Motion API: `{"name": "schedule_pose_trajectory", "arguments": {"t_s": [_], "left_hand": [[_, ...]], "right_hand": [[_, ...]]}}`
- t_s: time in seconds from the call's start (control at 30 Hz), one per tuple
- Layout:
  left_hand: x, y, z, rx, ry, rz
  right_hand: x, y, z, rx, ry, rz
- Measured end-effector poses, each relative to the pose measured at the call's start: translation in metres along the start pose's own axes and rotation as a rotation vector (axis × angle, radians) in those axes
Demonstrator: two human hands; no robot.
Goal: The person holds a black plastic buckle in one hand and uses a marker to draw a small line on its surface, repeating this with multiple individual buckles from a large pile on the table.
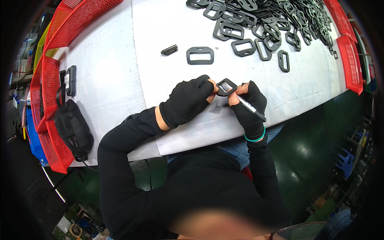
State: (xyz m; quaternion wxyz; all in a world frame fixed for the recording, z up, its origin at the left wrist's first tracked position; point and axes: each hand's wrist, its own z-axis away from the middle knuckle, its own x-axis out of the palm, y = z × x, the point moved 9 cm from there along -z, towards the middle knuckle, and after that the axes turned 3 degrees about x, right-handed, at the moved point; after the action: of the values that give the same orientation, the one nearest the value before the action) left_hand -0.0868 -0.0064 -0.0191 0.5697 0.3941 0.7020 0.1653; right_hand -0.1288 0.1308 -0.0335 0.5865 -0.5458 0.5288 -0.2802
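Note:
My left hand point(189, 98), in a black fingerless glove, pinches the left end of a small black frame-shaped buckle point(221, 94). It is held tilted just above the white table. My right hand point(253, 102), gloved the same way with a teal band at the wrist, is closed around a marker pen point(249, 105) with a pale barrel and dark end. Its fingertips also touch the buckle's right side, and the pen's tip is hidden. Beyond my hands lies a single matching buckle point(201, 62), with a black pen cap point(169, 50) to its left.
A heap of black buckles point(242, 42) covers the far right of the white table point(116, 104). Red perforated baskets point(59, 150) line the left edge; more red baskets point(352, 64) stand right. A black mesh pouch point(74, 130) and a dark device point(71, 81) lie at left.

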Motion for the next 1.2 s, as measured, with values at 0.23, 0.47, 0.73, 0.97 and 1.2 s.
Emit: {"name": "schedule_pose_trajectory", "arguments": {"t_s": [0.23,0.47,0.73,0.97,1.2], "left_hand": [[-0.005,-0.02,0.0,-0.224,0.094,0.233],[-0.012,-0.022,0.007,-0.367,-0.465,-0.153],[-0.025,-0.014,-0.009,-0.243,-0.017,-0.061],[-0.004,-0.019,-0.013,-0.159,-0.086,-0.227],[-0.006,-0.056,-0.012,-0.574,0.038,0.641]], "right_hand": [[-0.003,-0.001,0.0,0.06,0.044,-0.044],[-0.026,0.018,0.002,0.119,0.198,-0.239],[-0.028,0.021,0.002,0.117,0.225,-0.246],[-0.028,0.019,0.004,0.135,0.233,-0.28],[-0.024,0.017,0.003,0.173,0.206,-0.355]]}}
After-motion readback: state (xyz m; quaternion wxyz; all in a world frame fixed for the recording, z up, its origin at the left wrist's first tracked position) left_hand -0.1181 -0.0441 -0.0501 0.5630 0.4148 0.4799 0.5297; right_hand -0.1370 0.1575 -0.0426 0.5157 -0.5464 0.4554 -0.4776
